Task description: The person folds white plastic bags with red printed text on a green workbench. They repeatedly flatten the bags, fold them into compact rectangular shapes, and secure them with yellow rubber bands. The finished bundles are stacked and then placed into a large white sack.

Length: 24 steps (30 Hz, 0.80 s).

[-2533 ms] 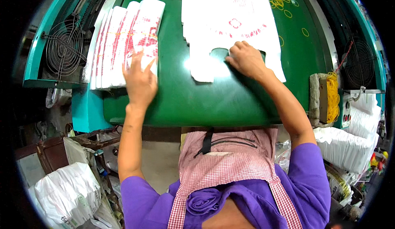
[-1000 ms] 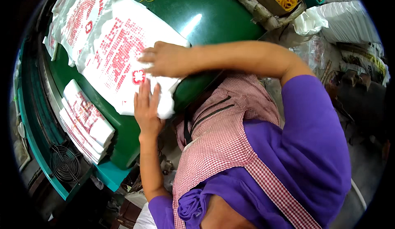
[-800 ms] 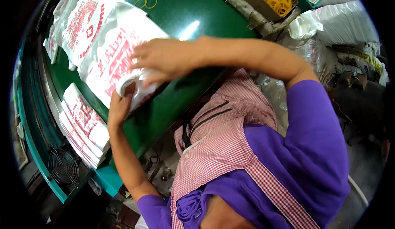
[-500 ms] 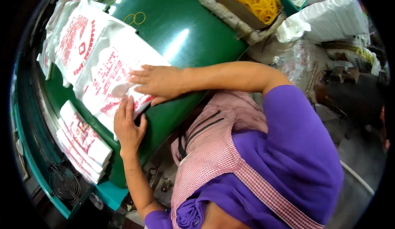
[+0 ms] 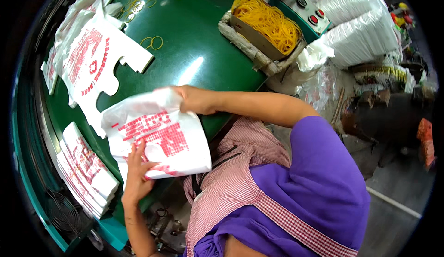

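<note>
Bag bundle: white plastic bag stack w/ red print, lifted off the near edge of the green table, held between both hands, tilted, lower corner hanging over the table edge toward the apron.
Right hand: right hand at the bundle's far/top edge, fingers curled shut, pinching the crumpled top of the stack; arm comes in from the right.
Left hand: left hand under/against the near-left edge, fingers spread and pressed flat on the printed face, thumb tucked under the bundle's lower edge.
Nearby stacks: flat bag stack w/ handle cut-outs on the table, far-left, apart from the held bundle; more bags beyond it at the far-left rim; folded bag packs in a row at the near-left edge, just left of the left hand.
Rubber bands: loose yellow bands scattered on the far table; box of yellow bands far-right on the table edge.
Right side: white bag bales and a control box w/ red buttons.
Progress (judged): several packs done and lined up at the left; this bundle looks gathered but no band visible on it; the flat stacks far-left look untouched, so plenty left.
</note>
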Each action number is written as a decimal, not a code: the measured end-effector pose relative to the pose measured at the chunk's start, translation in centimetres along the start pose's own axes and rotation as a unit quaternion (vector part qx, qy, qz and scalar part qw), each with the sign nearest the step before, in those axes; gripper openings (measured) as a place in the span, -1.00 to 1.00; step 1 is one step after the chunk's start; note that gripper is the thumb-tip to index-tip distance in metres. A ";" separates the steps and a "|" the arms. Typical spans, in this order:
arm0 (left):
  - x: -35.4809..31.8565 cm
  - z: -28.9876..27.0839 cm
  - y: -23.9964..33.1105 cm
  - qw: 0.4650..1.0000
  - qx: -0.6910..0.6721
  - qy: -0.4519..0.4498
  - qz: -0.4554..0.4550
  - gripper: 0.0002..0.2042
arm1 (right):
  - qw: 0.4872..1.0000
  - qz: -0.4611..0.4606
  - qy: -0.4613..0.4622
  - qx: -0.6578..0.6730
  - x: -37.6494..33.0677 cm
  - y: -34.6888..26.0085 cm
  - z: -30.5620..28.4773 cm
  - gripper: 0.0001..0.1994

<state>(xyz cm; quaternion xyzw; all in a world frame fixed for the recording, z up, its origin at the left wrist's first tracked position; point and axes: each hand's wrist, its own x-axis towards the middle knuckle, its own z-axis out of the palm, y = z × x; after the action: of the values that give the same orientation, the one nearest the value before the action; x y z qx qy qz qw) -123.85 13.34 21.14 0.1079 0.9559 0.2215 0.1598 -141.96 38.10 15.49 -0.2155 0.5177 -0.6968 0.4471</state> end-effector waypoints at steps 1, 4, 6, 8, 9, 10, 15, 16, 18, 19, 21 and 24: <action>-0.1 -0.1 -0.8 1.000 -0.012 0.004 -0.012 -0.63 | 0.970 -0.148 -0.053 -0.187 -0.4 0.5 0.1 -0.20; 1.2 -2.3 -2.0 0.954 -0.206 -0.128 -0.174 -0.65 | 0.764 -0.327 -0.221 -0.510 -1.0 2.1 -0.6 -0.38; 0.7 -2.1 -0.9 0.997 0.028 0.009 -0.069 -0.65 | 0.706 -0.349 -0.255 -0.561 0.4 1.3 -1.6 -0.50; 1.7 -2.8 0.7 0.982 0.113 0.145 0.048 -0.64 | 0.641 -0.348 -0.278 -0.625 2.6 -0.2 -3.5 -0.53; 2.4 -4.1 1.7 0.967 0.168 0.169 0.084 -0.62 | 0.627 -0.347 -0.301 -0.630 3.4 -0.8 -4.2 -0.56; 2.8 -6.1 3.4 0.971 0.186 0.139 0.050 -0.65 | 0.607 -0.353 -0.332 -0.630 3.9 -1.6 -4.2 -0.58; 4.5 -3.3 -1.2 0.997 0.043 0.025 0.060 -0.78 | 0.677 -0.209 -0.345 -0.615 1.9 -4.6 -3.5 -0.58; 3.8 -2.5 -1.2 0.998 -0.005 0.049 0.051 -0.77 | 0.760 -0.101 -0.316 -0.558 1.6 -5.1 -3.1 -0.63; 2.5 -0.5 -0.1 0.990 0.014 0.125 0.068 -0.75 | 0.862 0.083 -0.172 -0.470 -0.6 -8.1 0.6 -0.52; 2.2 0.2 1.1 0.993 0.006 0.113 0.026 -0.74 | 0.798 0.042 -0.191 -0.570 -1.5 -7.7 2.2 -0.43; 1.5 0.3 3.6 0.996 0.051 0.068 0.025 -0.62 | 0.681 -0.119 -0.172 -0.702 -3.9 -4.7 4.1 -0.29; -0.4 -0.1 2.3 0.995 0.033 0.087 0.028 -0.64 | 0.699 -0.134 -0.184 -0.678 -3.2 -3.7 2.9 -0.51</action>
<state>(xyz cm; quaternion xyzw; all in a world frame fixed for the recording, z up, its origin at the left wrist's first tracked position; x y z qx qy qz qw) -123.20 15.23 22.35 0.1198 0.9696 0.2031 0.0659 -139.61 39.49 20.50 -0.6511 0.7235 -0.1559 0.1681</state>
